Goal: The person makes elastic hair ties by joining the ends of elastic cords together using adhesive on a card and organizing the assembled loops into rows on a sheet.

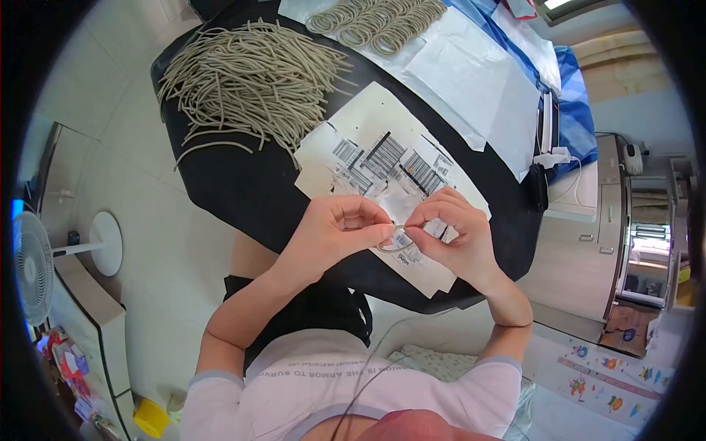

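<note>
Both hands meet over a flattened cardboard sheet [346, 121] with printed barcode labels. My left hand [334, 231] pinches one end of a short beige cord [387, 251] between thumb and fingers. The other end is pinched by my right hand [462, 234], so the cord bends into a loop below the fingertips. The two ends come together between the fingers; whether they are joined I cannot tell. A large heap of loose beige cords [254, 77] lies on the black table to the upper left.
Several rows of finished-looking beige rings [386, 28] lie on white plastic sheeting [471, 81] at the table's far side. The black tabletop [228, 184] has a curved edge near my body. A white fan [37, 268] stands at the left.
</note>
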The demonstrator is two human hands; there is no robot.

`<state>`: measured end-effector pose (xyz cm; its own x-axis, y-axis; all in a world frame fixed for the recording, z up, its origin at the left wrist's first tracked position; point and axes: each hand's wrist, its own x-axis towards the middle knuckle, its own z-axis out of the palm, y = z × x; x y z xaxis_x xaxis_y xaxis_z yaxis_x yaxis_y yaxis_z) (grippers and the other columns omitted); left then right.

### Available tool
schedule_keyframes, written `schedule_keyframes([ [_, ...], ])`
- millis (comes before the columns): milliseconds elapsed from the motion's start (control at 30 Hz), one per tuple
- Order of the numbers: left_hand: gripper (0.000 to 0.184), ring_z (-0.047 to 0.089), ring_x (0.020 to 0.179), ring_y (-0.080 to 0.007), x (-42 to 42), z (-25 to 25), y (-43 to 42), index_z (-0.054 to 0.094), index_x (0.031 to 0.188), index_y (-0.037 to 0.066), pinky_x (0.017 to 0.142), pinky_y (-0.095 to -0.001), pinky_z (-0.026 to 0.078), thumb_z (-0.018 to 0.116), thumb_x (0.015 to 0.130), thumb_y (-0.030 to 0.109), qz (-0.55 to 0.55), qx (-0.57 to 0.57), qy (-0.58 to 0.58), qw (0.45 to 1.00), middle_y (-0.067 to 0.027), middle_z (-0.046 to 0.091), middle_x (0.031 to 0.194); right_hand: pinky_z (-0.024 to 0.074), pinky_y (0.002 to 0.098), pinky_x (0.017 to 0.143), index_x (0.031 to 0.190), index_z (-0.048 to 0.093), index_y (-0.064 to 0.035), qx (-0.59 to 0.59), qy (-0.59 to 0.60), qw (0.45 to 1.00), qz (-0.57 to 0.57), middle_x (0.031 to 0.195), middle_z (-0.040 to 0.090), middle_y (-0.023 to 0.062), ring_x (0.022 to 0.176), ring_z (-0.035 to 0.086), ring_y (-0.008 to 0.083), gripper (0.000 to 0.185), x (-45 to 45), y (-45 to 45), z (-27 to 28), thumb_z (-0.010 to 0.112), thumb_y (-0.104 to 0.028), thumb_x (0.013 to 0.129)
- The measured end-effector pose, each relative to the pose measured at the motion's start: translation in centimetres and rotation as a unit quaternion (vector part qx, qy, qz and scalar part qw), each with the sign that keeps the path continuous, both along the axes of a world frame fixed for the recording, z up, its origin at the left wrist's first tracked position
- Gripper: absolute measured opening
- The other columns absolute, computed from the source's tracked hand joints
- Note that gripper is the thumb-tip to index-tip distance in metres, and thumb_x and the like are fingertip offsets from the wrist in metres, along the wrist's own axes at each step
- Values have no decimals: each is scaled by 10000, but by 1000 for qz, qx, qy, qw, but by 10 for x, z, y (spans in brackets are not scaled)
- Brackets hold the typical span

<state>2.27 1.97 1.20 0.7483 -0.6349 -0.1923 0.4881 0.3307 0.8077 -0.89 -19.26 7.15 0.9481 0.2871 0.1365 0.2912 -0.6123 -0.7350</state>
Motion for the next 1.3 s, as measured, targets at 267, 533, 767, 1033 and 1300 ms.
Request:
schedule_keyframes([
  [267,256,624,997,-114,7,5,19,601,1165,-37,866,-246,490,640,920,31,103,3,-65,993,-55,653,1024,477,257,752,845,684,0,26,3,999,-27,824,672,36,815,611,121,119,32,-3,7,729,38,741],
  [533,222,616,934,-96,50,-4,78,625,1133,-3,854,-230,487,612,913,-33,357,213,-283,865,-44,641,1018,470,229,644,901,716,28,129,-53,976,-170,767,683,36,684,592,69,175,175,-10,-33,700,-140,853],
  [767,210,631,917,-162,62,-11,104,648,1051,1,816,-272,499,671,843,-21,354,343,-337,802,-74,658,1018,450,230,654,975,727,15,88,-28,967,-238,827,707,33,706,576,63,243,241,-12,-60,716,-198,859],
  [1033,245,594,1000,-252,64,-12,101,676,1014,38,852,-340,485,724,775,10,306,456,-448,706,-87,638,1057,491,293,634,921,711,11,6,-189,952,-239,800,708,88,671,618,141,206,241,-11,-57,699,-177,837],
  [1300,186,587,980,-277,67,-10,104,667,921,27,859,-368,465,743,752,29,276,469,-491,680,-90,630,1015,474,249,661,936,684,14,53,-94,978,-181,809,682,28,738,599,72,138,161,-14,-42,656,-116,898],
])
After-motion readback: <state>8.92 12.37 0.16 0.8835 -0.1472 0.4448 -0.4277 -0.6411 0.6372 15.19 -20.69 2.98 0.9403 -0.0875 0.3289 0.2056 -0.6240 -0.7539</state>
